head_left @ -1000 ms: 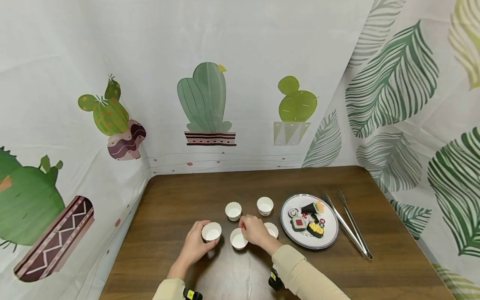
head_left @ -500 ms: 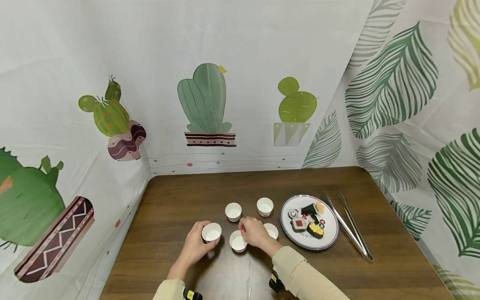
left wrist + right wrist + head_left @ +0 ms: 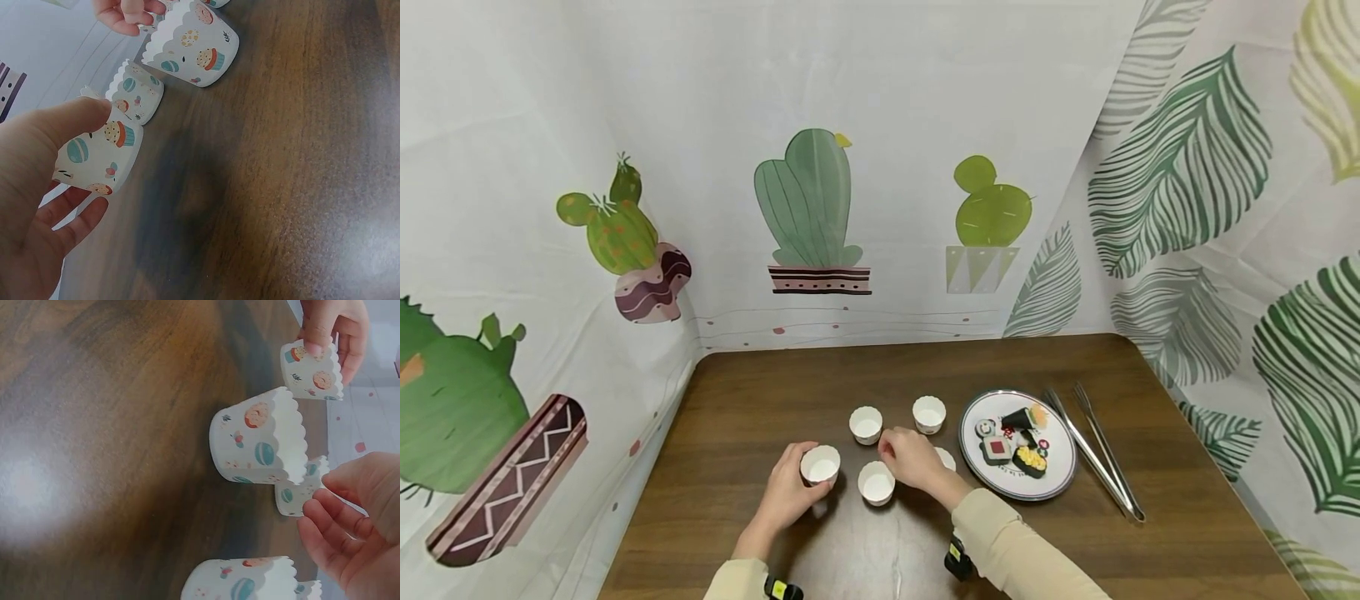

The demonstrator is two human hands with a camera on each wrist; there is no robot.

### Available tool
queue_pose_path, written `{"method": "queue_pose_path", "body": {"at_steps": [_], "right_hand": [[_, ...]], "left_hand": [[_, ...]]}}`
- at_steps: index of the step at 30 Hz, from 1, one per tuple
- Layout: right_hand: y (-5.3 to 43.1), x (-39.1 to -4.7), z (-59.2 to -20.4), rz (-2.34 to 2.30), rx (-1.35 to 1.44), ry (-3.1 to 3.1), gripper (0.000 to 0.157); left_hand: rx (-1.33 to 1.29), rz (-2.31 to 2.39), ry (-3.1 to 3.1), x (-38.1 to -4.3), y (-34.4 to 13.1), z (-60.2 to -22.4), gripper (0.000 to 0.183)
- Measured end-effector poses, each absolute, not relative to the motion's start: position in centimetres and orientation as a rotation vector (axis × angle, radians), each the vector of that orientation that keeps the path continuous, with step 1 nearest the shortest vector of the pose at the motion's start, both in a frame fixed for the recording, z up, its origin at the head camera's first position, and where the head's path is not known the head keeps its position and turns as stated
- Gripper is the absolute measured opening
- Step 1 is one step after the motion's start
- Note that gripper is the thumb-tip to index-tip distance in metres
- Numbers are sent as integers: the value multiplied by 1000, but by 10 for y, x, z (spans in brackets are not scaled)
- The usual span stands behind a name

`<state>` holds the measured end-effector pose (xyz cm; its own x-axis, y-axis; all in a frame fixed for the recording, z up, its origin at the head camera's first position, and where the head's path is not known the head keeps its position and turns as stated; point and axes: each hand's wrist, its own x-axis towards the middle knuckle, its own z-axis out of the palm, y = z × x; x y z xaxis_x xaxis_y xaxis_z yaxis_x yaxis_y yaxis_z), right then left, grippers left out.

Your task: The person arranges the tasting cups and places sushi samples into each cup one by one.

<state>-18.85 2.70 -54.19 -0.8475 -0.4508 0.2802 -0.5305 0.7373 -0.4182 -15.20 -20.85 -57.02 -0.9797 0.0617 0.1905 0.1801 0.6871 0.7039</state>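
My left hand (image 3: 786,490) holds a white paper baking cup (image 3: 100,153), printed with cupcakes and macarons, between thumb and fingers. It hangs a little above the table in the left wrist view. Just right of it another such cup (image 3: 876,484) stands upright on the table. My right hand (image 3: 916,461) is beside that cup's rim; in the right wrist view its loosely bent fingers (image 3: 334,519) are apart from the cup and grip nothing. Two cups, one back left (image 3: 867,426) and one back right (image 3: 929,415), stand behind. One more cup (image 3: 947,458) is partly hidden by my right hand.
A round white plate (image 3: 992,479) with toy-like sushi pieces sits right of the cups. Metal tongs (image 3: 1101,458) lie beside it. The brown table (image 3: 760,375) meets a cloth backdrop (image 3: 910,83) printed with cacti and leaves.
My right hand has let go of the middle cup's rim and shifted slightly up and right. That cup has slid slightly toward me. My left hand keeps its cup almost in place.
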Motion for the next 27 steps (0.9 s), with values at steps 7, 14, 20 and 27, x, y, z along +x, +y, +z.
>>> {"method": "queue_pose_path", "body": {"at_steps": [7, 14, 20, 27], "right_hand": [[32, -190, -533, 705, 821, -2732, 8], [39, -191, -526, 721, 805, -2768, 5], [47, -191, -525, 714, 819, -2757, 6], [55, -188, -525, 713, 825, -2736, 6]], "left_hand": [[-199, -1146, -2740, -152, -211, -570, 63], [-185, -1154, -2729, -153, -215, -572, 64], [-184, -1134, -2710, -154, -217, -574, 63], [-171, -1120, -2716, -154, -219, -578, 64]]}}
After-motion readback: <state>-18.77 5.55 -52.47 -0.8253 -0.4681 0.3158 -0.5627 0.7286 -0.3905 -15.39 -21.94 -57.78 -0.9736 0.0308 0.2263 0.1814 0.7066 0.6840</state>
